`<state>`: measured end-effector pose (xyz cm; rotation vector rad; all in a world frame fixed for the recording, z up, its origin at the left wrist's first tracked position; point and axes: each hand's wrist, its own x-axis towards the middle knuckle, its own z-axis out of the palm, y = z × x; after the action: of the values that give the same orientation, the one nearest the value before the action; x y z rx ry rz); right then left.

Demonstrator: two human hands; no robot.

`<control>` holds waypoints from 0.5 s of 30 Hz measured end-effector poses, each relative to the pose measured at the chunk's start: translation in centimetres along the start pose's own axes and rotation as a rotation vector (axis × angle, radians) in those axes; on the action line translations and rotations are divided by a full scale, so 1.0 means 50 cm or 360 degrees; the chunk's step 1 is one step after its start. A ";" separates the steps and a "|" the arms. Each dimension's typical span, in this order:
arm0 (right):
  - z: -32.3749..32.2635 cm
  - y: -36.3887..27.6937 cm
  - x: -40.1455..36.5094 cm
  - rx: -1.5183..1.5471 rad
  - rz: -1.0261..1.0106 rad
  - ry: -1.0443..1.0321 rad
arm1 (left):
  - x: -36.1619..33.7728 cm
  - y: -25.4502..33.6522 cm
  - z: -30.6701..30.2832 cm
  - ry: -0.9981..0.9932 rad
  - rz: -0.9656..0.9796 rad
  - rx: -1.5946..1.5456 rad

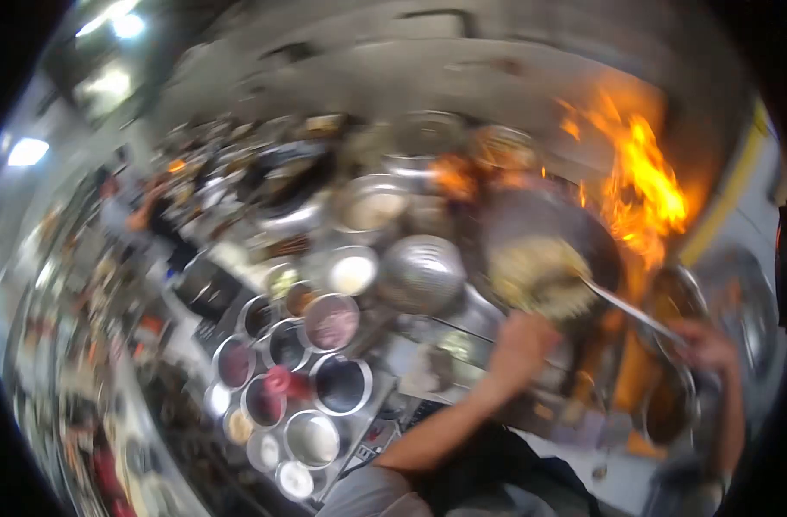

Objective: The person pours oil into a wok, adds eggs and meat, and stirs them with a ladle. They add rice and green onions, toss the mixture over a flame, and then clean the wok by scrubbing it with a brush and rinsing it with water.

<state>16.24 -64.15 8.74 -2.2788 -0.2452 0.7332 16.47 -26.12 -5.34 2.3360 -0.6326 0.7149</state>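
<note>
A dark wok [553,220] stands tilted over the burner, with pale yellow food [540,271] in it, too blurred to name for sure. My left hand [527,345] is closed at the wok's near rim; its fingers are smeared, but it appears to grip the wok there. To the right, my right hand [708,346] is wrapped round the handle of a long metal wok ladle [630,310]. The ladle reaches leftward into the food, its head partly hidden. Tall orange flames [643,181] rise behind the wok's right side.
Several round containers [342,383] of ingredients crowd the counter at left. A perforated metal strainer [422,274] and a bowl of white stuff [353,270] lie left of the wok. Metal pots [669,401] stand at right. Another person [139,207] is at the far left.
</note>
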 end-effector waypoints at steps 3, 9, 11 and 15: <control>0.106 -0.029 0.039 -0.0392 -0.0077 0.0553 | -0.059 -0.049 0.018 -0.0402 -0.0115 0.0042; 0.110 -0.033 -0.078 -0.0500 -0.0165 0.0418 | -0.031 0.065 -0.179 -0.0277 0.0051 -0.0190; 0.085 -0.059 -0.039 -0.0504 -0.0105 0.0364 | 0.046 0.031 -0.150 -0.0341 0.0050 -0.0203; 0.167 -0.113 0.049 -0.0580 0.0152 0.0618 | -0.036 -0.078 -0.024 -0.0251 -0.0021 -0.0009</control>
<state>13.68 -54.30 6.73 -2.7378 -0.0901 0.2929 17.02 -22.11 -7.24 2.4056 -0.6863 0.5255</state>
